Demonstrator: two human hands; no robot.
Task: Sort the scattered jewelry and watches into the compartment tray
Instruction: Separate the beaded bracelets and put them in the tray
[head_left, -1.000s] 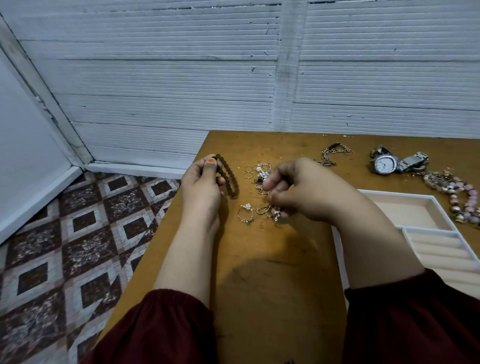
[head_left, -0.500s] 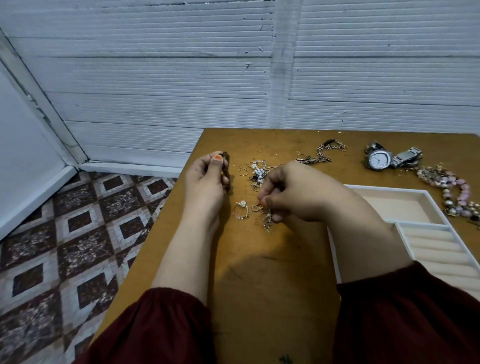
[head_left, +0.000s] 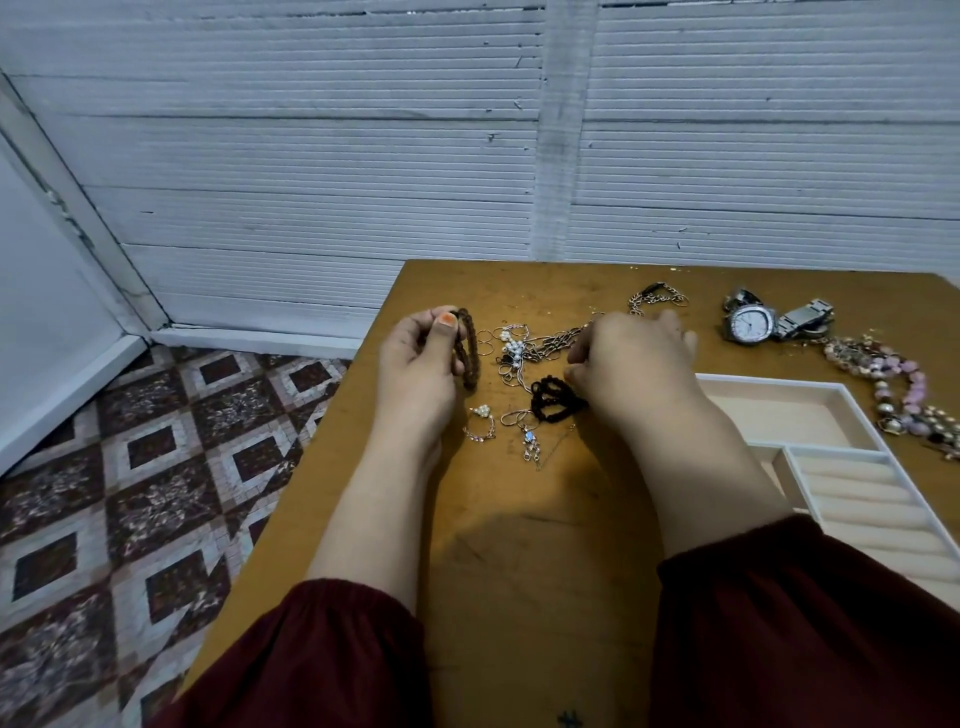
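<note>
My left hand (head_left: 415, 364) grips a brown beaded bracelet (head_left: 467, 345) upright near the table's left edge. My right hand (head_left: 631, 364) hovers over a tangle of rings and thin chains (head_left: 517, 353), its curled fingers pinching a black beaded bracelet (head_left: 553, 397) that lies on the table. In front of the hands lie a pearl ring (head_left: 480, 423) and a blue-stone pendant (head_left: 529, 441). The cream compartment tray (head_left: 779, 382) sits to the right, partly behind my right forearm.
A silver watch (head_left: 750, 325) and a chain bracelet (head_left: 657, 300) lie at the back of the brown table (head_left: 519, 545). A pink and pearl bead necklace (head_left: 893, 379) lies beyond the tray. Left of the table is patterned floor.
My right hand has left the small rings and shifted back and right; the black beaded bracelet now shows at its fingertips. My left hand still holds the brown bracelet.
</note>
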